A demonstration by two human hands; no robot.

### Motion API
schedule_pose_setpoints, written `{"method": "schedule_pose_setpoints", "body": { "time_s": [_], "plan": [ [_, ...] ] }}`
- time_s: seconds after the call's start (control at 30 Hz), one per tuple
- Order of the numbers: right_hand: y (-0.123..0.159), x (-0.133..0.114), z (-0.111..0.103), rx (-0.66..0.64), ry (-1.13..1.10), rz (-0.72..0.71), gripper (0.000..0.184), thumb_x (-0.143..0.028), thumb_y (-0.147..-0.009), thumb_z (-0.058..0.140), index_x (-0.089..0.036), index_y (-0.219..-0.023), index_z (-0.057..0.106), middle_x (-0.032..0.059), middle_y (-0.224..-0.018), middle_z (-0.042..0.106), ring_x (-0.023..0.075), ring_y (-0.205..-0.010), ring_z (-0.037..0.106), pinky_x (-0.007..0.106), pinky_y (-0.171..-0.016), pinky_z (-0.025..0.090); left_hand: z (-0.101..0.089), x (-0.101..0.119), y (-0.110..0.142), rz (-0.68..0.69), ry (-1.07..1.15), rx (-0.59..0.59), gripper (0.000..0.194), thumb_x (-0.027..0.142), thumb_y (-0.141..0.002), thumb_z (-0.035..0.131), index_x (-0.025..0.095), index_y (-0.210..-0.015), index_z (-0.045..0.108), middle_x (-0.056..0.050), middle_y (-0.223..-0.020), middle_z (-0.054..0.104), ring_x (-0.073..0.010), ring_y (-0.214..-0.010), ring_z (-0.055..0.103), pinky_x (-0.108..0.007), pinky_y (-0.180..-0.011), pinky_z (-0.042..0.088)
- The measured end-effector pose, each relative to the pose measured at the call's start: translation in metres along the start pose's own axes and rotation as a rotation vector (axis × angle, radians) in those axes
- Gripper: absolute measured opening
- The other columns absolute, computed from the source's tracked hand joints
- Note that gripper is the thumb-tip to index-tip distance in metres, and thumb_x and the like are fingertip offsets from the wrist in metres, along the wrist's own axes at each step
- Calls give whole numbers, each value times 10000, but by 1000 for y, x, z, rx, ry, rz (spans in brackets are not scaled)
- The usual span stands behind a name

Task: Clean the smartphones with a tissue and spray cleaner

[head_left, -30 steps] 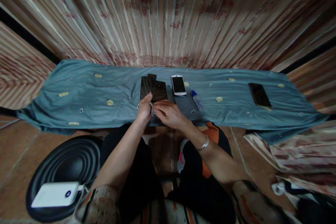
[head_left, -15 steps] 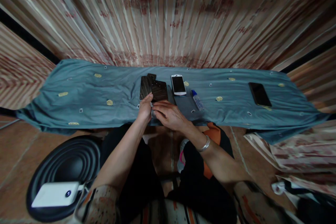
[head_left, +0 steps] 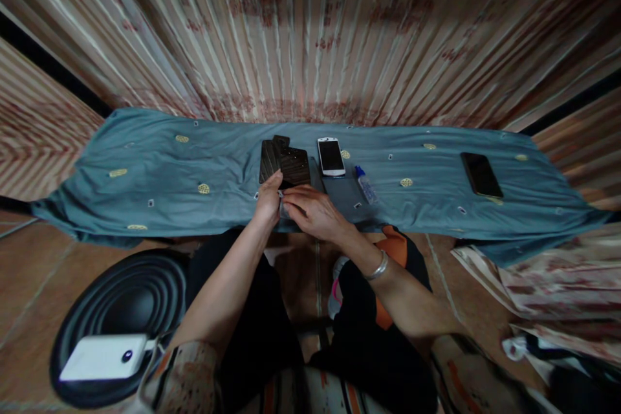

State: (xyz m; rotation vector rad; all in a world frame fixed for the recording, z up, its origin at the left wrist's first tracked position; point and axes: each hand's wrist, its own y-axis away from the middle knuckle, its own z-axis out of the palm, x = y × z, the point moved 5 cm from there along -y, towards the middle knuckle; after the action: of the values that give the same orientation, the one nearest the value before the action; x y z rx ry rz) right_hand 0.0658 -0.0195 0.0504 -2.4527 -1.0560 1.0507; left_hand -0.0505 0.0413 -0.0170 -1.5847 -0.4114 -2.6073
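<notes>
My left hand (head_left: 268,199) is closed at the near edge of some dark glossy flat pieces (head_left: 294,163), its thumb pointing up over them. My right hand (head_left: 317,212), a silver bracelet on its wrist, has its fingers bent together against the left. Between the fingertips shows a small whitish bit (head_left: 281,195), too small to name. Whether either hand also grips a dark piece, I cannot tell. Right of the pieces lie a white smartphone (head_left: 331,156) with a dark screen and a small clear bottle (head_left: 366,186) with a blue cap.
A blue-green cloth (head_left: 228,162) with yellow prints covers the low table. A black phone (head_left: 481,174) lies toward its right end. Striped curtains (head_left: 310,32) hang behind. On the floor at left, a white power bank (head_left: 101,357) with a cable rests on a round black ridged object (head_left: 121,291).
Both hands stay close together in almost the same place. The view has shifted very slightly; the phones and bottle lie as before.
</notes>
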Motion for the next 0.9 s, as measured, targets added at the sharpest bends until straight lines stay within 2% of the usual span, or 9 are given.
{"method": "schedule_pose_setpoints", "body": {
  "time_s": [0.1,0.33,0.57,0.67,0.9],
  "plan": [
    [0,1,0,6,-2,-16,203,-174,-977,499,-182,-943,700,91,-1040,749,211,-1021,677,392,-994,516,0,-1,-1,-5,11,4,172,248,-750,747,156,-894,768,-84,-1085,786,-261,-1269,618,-397,-1137,423],
    [-1,6,-2,-30,46,35,244,-186,-987,492,-201,-831,679,62,-890,744,201,-912,679,357,-920,522,0,-1,-1,-10,60,3,176,248,-743,768,163,-897,763,-85,-1071,788,-259,-1236,639,-394,-1119,438],
    [-1,5,-3,11,16,14,212,-170,-973,500,-201,-905,699,72,-999,745,207,-986,670,383,-983,506,4,2,0,-12,89,-73,192,240,-781,736,144,-946,758,-91,-1050,789,-233,-1193,659,-366,-1100,441],
    [-1,6,-3,-11,15,19,225,-182,-981,493,-200,-891,698,73,-968,745,211,-971,674,382,-966,512,5,2,-1,6,89,-81,197,254,-765,749,149,-930,760,-88,-1035,791,-236,-1190,660,-373,-1104,436],
    [0,7,-5,-13,45,28,221,-175,-981,492,-189,-868,682,84,-942,748,218,-939,685,372,-934,518,-2,-2,-5,-9,99,6,118,207,-762,739,153,-867,742,-59,-941,786,-205,-1076,692,-352,-1057,461]
  ]
}}
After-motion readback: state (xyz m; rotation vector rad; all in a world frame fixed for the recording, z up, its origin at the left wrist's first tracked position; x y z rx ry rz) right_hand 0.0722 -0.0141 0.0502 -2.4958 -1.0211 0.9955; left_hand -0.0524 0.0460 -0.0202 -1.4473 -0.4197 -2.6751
